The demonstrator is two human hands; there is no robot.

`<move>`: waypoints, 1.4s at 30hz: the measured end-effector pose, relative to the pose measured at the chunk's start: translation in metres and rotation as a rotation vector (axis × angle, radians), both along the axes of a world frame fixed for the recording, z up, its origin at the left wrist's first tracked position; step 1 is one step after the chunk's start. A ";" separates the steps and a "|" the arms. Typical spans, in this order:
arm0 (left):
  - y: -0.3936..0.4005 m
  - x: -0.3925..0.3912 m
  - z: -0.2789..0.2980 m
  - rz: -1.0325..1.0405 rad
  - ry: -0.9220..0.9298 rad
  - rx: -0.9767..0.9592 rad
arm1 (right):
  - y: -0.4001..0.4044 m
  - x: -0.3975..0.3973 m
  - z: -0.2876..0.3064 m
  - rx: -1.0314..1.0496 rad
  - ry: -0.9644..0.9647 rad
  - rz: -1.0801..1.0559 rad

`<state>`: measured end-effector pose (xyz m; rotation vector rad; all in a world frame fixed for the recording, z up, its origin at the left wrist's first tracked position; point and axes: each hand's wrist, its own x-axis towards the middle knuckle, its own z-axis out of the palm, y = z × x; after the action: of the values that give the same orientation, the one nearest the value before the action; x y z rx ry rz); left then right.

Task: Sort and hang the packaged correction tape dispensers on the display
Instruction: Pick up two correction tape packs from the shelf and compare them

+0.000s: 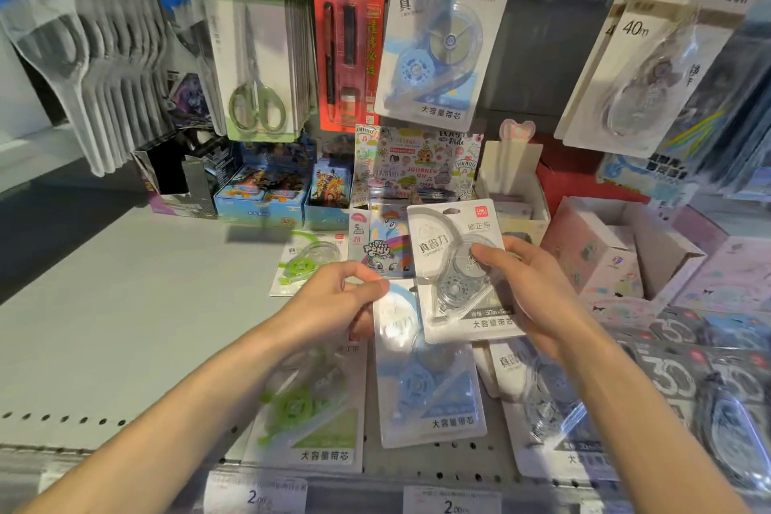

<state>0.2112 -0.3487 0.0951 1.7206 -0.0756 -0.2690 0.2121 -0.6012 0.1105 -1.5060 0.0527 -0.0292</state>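
Note:
My right hand (538, 292) grips a grey packaged correction tape (457, 271) above the shelf, thumb on its clear blister. My left hand (338, 300) pinches the top edge of a blue packaged correction tape (429, 380) that lies on the shelf just below. A green pack (308, 409) lies under my left wrist, and a second green pack (306, 263) lies farther back. Another grey pack (542, 409) lies under my right forearm. On a hook above hangs a blue pack (442, 33).
Scissors packs (258, 67) and a red pen pack (346, 42) hang at upper left. 40m tape packs (651, 67) hang at upper right. Card boxes (267, 192) and a pink carton (605, 250) stand at the shelf's back. The grey shelf (125, 325) stretches left.

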 end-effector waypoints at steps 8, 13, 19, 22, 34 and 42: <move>0.023 0.006 0.036 0.176 -0.267 -0.106 | 0.009 -0.003 0.014 0.000 -0.033 0.118; 0.030 0.002 0.061 0.254 -0.402 -0.215 | 0.025 -0.005 0.026 -0.052 -0.137 0.203; 0.027 -0.005 0.092 0.315 -0.521 -0.308 | 0.042 -0.013 0.053 0.018 -0.311 0.242; 0.019 -0.008 0.100 0.266 -0.499 -0.313 | 0.047 -0.015 0.070 0.038 -0.387 0.177; 0.010 -0.014 0.130 0.357 -0.668 -0.261 | 0.017 -0.023 0.103 0.006 -0.548 -0.020; 0.022 -0.035 0.162 0.276 -0.860 -0.306 | 0.012 -0.024 0.112 -0.029 -0.607 -0.114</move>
<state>0.1766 -0.3270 0.2569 1.4109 -0.4770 0.6678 0.1882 -0.5893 0.2226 -1.4666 -0.3509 -0.5770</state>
